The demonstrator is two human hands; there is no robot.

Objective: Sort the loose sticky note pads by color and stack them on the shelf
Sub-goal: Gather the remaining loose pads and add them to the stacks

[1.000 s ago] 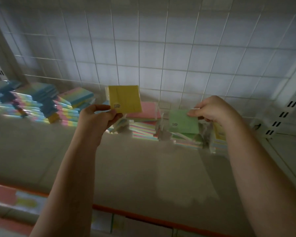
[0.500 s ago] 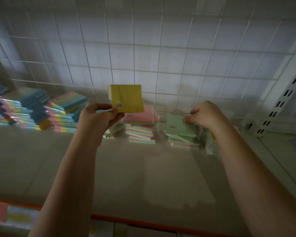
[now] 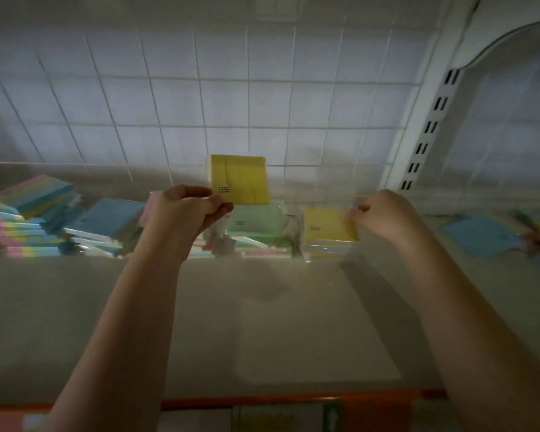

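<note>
Right hand (image 3: 384,215) shifted onto yellow pad (image 3: 326,226).

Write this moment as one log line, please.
left hand: holds yellow pad raised | right hand: pinches top yellow pad on stack | green-topped stack between

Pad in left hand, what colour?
Yellow; the pad held up by the left hand shows clearly in the head view.

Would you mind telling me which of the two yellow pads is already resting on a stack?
The yellow pad under the right hand, at, lies on a stack; the other is held up by the left hand.
</note>
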